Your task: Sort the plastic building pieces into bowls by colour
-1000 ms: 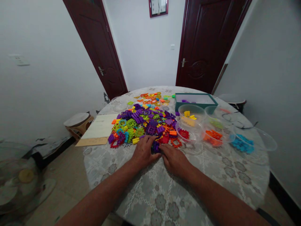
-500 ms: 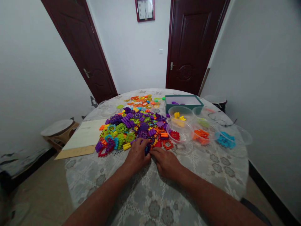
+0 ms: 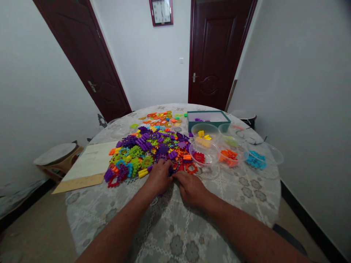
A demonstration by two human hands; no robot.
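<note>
A big heap of colourful plastic building pieces (image 3: 163, 149) lies on the table, mostly purple and green, with toothed edges. At its front edge is my left hand (image 3: 159, 177), fingers curled round a dark purple building piece (image 3: 170, 170) that is mostly hidden. Close beside it, my right hand (image 3: 189, 188) has its fingers pressed together, the fingertips near the same piece. Whatever those fingertips hold is hidden. Red pieces (image 3: 191, 168) lie just beyond my right hand, and a yellow piece (image 3: 143, 173) lies left of my left hand.
Clear plastic bowls on the right hold yellow (image 3: 204, 136), red (image 3: 199, 157), orange (image 3: 228, 157) and blue pieces (image 3: 256, 160). Behind them stands a green-edged box (image 3: 189, 126). A paper-covered board (image 3: 86, 160) lies at left. Orange pieces (image 3: 157, 118) are spread at the back. A patterned cloth (image 3: 175, 226) covers the round table.
The view has shifted slightly, moving the scene left. My hands stay together at the heap's front edge; the dark piece between them shows less. A purple bit now shows below my left hand.
</note>
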